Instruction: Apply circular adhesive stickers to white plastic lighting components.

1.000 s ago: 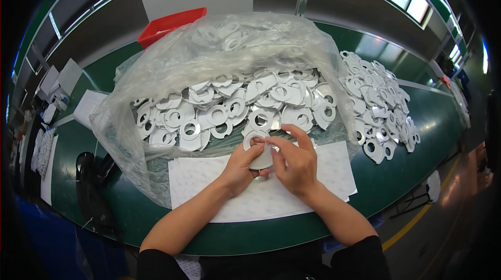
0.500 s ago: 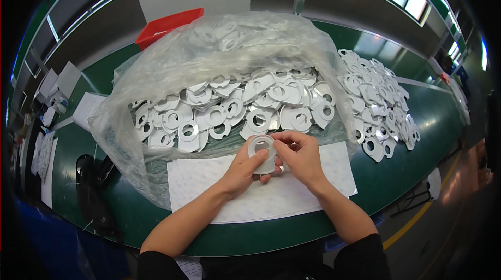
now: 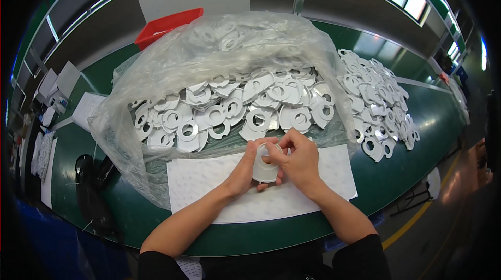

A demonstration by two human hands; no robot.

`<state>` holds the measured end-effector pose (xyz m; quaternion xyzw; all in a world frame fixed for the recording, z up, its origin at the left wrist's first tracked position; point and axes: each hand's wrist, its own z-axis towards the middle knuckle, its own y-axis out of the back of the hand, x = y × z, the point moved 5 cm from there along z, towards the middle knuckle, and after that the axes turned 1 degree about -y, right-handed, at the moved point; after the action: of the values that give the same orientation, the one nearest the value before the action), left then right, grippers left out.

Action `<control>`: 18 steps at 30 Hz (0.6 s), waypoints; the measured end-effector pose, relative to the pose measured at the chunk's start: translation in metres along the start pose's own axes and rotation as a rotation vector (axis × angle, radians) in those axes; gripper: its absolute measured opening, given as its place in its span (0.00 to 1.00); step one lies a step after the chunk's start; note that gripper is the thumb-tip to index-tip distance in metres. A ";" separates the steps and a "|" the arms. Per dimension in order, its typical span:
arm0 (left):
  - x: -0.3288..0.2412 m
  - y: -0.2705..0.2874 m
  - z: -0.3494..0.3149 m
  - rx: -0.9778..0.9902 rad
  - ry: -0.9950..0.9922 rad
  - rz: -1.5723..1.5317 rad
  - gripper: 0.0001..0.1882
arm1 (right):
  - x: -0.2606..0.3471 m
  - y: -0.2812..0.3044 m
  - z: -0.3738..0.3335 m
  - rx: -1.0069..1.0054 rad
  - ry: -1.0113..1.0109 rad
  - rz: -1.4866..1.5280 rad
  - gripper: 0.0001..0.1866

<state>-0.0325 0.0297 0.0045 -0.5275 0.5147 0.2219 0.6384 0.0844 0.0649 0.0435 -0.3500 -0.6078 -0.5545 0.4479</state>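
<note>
Between my two hands, above the white paper sheets, is a white plastic ring-shaped part with a round hole and a wider lower end. My left hand grips it from the left side, fingers wrapped behind it. My right hand is closed on its upper right edge, the thumb lying over the hole. Just beyond my hands, many similar white parts lie heaped in the mouth of a clear plastic bag. Part of the held piece is hidden by my fingers.
A second pile of white parts lies on the green table at the right. Behind the bag stands a red bin. A black object rests at the left, near a folded paper.
The ring-shaped part has tilted and shifted slightly in my hands. My right thumb has moved from its upper rim over the hole; my left thumb has moved off its face to the left edge.
</note>
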 end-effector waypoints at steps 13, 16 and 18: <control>-0.003 0.000 0.004 -0.030 0.045 -0.090 0.43 | 0.019 0.014 -0.001 0.131 0.296 -0.358 0.16; -0.001 0.003 0.003 -0.010 0.092 -0.111 0.42 | 0.009 0.015 0.003 0.182 0.228 -0.260 0.13; -0.001 0.003 0.003 0.015 0.121 -0.118 0.42 | 0.004 0.014 0.005 0.176 0.200 -0.227 0.13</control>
<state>-0.0344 0.0333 0.0037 -0.5646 0.5220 0.1478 0.6220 0.0951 0.0712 0.0518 -0.1816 -0.6422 -0.5781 0.4696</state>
